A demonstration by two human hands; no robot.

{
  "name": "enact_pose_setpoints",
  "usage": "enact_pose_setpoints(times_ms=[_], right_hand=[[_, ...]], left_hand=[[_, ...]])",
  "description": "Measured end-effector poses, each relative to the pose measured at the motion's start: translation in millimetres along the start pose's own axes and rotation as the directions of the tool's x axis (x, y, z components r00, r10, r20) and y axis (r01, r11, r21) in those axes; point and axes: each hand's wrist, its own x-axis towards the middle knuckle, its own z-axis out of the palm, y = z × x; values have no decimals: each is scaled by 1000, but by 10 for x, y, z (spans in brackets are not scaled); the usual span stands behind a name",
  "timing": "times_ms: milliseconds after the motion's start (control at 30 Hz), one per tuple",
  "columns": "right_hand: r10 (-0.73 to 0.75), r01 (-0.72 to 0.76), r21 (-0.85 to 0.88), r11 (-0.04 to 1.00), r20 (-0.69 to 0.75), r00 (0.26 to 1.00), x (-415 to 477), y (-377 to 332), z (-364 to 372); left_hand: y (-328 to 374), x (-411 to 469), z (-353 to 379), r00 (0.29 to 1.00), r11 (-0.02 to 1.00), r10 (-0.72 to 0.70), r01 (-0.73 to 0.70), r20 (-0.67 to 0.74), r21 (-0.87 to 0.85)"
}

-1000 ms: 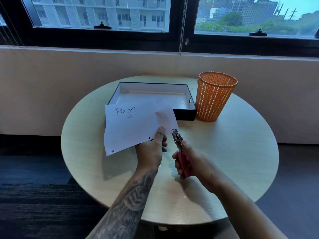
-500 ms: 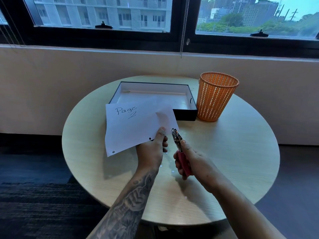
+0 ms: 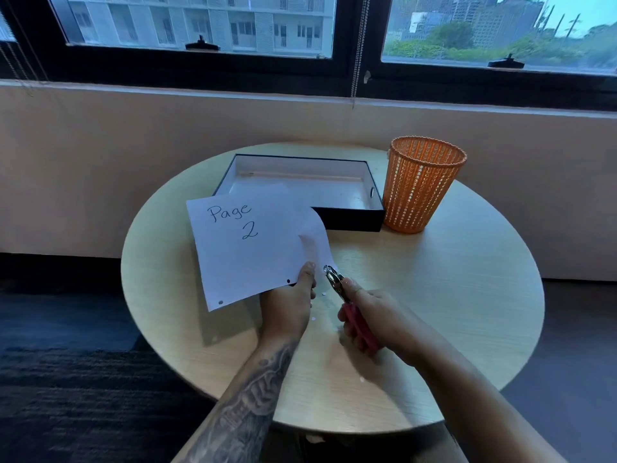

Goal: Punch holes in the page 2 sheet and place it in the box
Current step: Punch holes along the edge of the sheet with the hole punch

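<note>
Punch [image 3: 334, 279] now against sheet's [image 3: 253, 248] near edge.

Two bare arms come up from the bottom of the picture. No sleeves show on either arm, and no watch, ring or band can be seen. The left arm [image 3: 247, 392] has a big tattoo in dark grey ink. The tattoo has curly, swirly shapes and covers the arm from the wrist down to the edge of the picture. The left hand [image 3: 287, 307] has no ink on its back. The right arm [image 3: 467, 396] is plain, with no drawing on it. The right hand [image 3: 377, 320] is plain too. The nails on the fingers [image 3: 309, 269] are short.
</note>
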Motion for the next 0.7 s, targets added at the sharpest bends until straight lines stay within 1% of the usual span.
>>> enact_pose_setpoints(times_ms=[233, 367, 533, 600, 700], right_hand=[[102, -100, -69, 993, 22, 995, 83, -46, -62], [120, -118, -94, 989, 23, 992, 105, -55, -68], [117, -114, -145, 983, 13, 993, 134, -58, -59], [110, -106, -129, 986, 20, 994, 117, -59, -64], [100, -99, -54, 994, 30, 995, 54, -84, -87]], left_hand=[[-76, 49, -9, 999, 996, -33, 31, 24, 81], [-117, 83, -21, 999, 995, 6, -11, 54, 99], [-126, 96, -3, 999, 991, 38, -41, 27, 127], [-103, 87, -4, 999, 991, 29, -31, 14, 128], [-90, 89, -22, 999, 993, -17, 13, 32, 118]])
